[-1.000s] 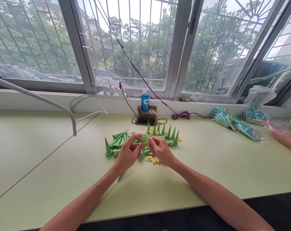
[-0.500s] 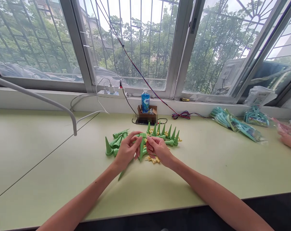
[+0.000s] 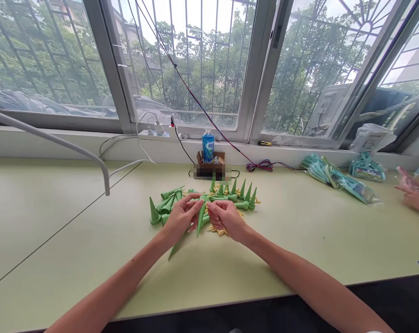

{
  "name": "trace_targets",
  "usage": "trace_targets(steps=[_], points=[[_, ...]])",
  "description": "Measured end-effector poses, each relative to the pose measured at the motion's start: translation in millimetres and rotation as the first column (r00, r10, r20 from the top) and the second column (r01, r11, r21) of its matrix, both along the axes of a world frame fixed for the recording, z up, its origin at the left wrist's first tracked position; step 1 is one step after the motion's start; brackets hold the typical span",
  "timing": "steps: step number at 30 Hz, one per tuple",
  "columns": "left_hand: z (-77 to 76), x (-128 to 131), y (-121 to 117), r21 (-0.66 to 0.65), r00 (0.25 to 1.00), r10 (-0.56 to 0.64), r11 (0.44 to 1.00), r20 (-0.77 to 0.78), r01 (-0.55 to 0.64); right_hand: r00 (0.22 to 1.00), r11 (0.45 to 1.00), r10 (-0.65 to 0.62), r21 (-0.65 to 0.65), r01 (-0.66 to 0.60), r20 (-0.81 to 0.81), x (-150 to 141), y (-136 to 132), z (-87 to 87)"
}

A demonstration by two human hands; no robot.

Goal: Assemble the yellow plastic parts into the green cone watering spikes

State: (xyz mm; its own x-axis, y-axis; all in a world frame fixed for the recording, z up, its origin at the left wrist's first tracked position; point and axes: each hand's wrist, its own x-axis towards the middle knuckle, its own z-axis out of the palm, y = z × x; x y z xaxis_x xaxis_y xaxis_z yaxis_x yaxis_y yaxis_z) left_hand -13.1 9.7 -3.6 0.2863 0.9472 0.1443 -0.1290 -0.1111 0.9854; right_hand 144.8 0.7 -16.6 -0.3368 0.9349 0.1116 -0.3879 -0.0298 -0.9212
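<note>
Both my hands meet over a pile of green plastic cone spikes [image 3: 164, 206] and small yellow parts [image 3: 219, 230] on the pale green table [image 3: 299, 231]. My left hand [image 3: 180, 219] and my right hand [image 3: 225, 218] pinch one green cone spike [image 3: 200, 216] between them, its tip pointing down towards me. Another green spike [image 3: 175, 249] lies on the table under my left wrist. A row of upright green cones [image 3: 242, 192] stands just behind my hands.
A blue bottle [image 3: 208, 145] in a small cardboard box [image 3: 211, 162] stands by the window sill, with cables [image 3: 260, 165] and a white power strip [image 3: 157, 132] nearby. Teal packaged items [image 3: 337, 180] lie at the right, beside another person's hand [image 3: 415, 199]. A white bent tube [image 3: 57, 143] crosses the left.
The held green spike has turned so its tip points down towards me, and both hands have shifted slightly nearer. The other person's hand at the right has moved.
</note>
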Motion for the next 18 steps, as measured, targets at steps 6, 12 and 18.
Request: trace_targets(steps=[6,12,18], points=[[4.5,-0.6,-0.4,-0.166,0.999,-0.001,0.986,0.048,0.009,0.999,1.000,-0.030,0.002,0.030,0.025,-1.3,-0.6,-1.7],[4.1,-3.9,1.8,-0.235,0.995,-0.052,0.969,0.085,0.070,0.973,0.986,-0.135,0.118,0.114,0.190,-0.8,-2.4,0.4],[2.6,-5.6,4.0,-0.266,0.992,-0.073,0.959,0.105,0.098,0.935,0.957,-0.230,0.235,0.169,0.269,-2.1,-4.3,4.0]])
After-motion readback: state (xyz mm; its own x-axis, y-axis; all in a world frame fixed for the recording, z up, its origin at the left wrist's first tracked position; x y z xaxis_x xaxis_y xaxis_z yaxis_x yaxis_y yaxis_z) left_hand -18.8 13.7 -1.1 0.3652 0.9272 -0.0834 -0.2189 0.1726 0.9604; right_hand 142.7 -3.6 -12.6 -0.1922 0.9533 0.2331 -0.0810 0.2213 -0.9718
